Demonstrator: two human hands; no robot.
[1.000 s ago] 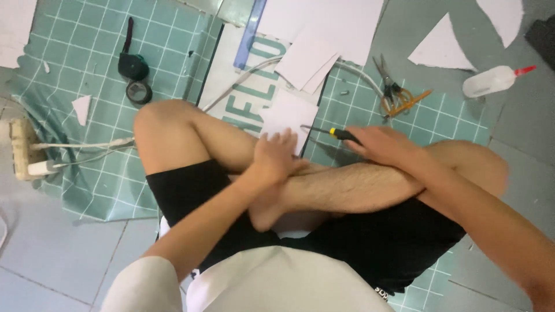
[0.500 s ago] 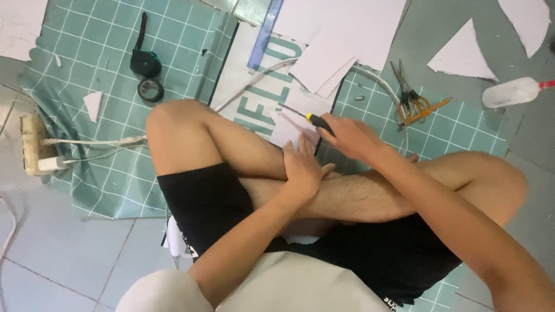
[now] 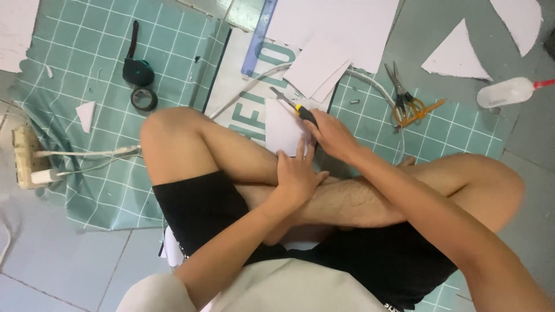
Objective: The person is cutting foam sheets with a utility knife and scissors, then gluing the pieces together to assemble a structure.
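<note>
Utility knife [image 3: 293, 106]: yellow-and-black, clenched in the right hand [image 3: 333, 136], blade pointing far-left over a white paper piece [image 3: 282, 127]. Left hand [image 3: 296, 175]: fingers [image 3: 300, 151] released, tips pressing the paper's near edge, just beside the knife. Scissors [image 3: 404, 99] lie right on the green cutting mat [image 3: 92, 92].

I wear black fabric shorts [image 3: 196, 211] and a cream short-sleeved shirt [image 3: 289, 289]; my forearms and legs are bare.
</note>
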